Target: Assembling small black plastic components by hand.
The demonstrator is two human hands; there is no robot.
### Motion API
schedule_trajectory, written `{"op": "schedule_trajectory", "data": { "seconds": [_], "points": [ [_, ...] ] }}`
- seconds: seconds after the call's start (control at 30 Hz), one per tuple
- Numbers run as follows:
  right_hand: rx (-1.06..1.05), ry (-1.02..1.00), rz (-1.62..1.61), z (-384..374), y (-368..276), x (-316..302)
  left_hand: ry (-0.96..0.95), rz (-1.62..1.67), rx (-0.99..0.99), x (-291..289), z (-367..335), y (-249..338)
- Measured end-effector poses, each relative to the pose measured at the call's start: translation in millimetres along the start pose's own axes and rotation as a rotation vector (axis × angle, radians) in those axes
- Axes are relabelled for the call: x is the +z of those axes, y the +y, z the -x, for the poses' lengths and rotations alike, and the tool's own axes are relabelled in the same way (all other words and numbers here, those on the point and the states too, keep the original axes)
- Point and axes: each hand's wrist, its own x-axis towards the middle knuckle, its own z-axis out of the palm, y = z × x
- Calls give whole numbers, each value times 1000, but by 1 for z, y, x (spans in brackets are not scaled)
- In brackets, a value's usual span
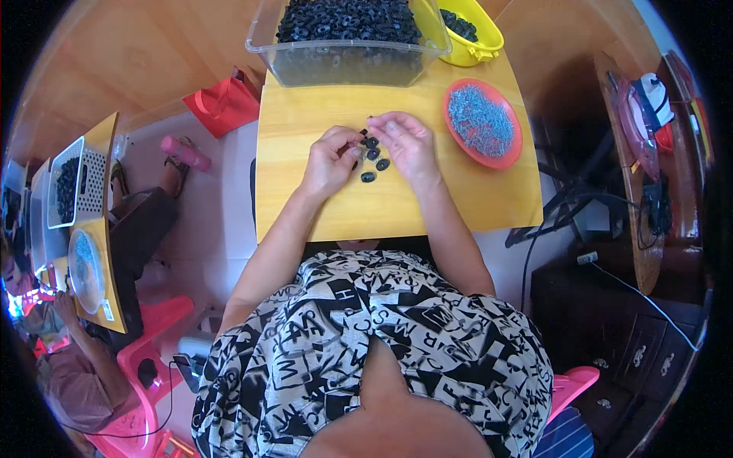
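Note:
Above the wooden table [305,217], my left hand [328,162] is closed, thumb and fingers pinched together. A small black piece shows at its fingertips, too small to name. My right hand [406,145] is beside it, its thumb and forefinger pinched around something tiny that I cannot make out. Between and below the hands lie several small black oval plastic parts [382,164]. To the right of my right hand, a red-orange plate [510,156] holds a heap of small silvery metal pieces [479,122].
A clear plastic bin [343,69] full of black parts stands at the table's far edge. Beside it is a yellow bucket [489,47] with more. A red bag [221,105] rests on the floor. Another person [84,374] sits at a table on the left.

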Motion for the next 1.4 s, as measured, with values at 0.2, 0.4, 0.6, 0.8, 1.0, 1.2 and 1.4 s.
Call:
{"op": "schedule_trajectory", "data": {
  "seconds": [0.2, 0.4, 0.6, 0.8, 1.0, 1.2, 1.4],
  "points": [
    [-151, 108, -64, 12, -32, -16, -137, -347, 413, -10, 19, 25],
    [-103, 314, 1142, 30, -31, -31, -139, -589, 399, -4, 40, 17],
    [-264, 234, 1726, 28, -27, -2, -157, -641, 344, 1, 34, 34],
    [-343, 231, 1743, 28, -21, -2, 0, -415, 336, 9, 30, 17],
    [-491, 212, 1537, 28, -19, -6, 145, 594, -343, -5, 24, 8],
    [-198, 124, 1625, 27, -15, 21, 153, 953, -337, -16, 17, 1],
    [-166, 46, 1770, 21, -13, 28, 78, 991, -285, -20, 18, -10]
  ]
}}
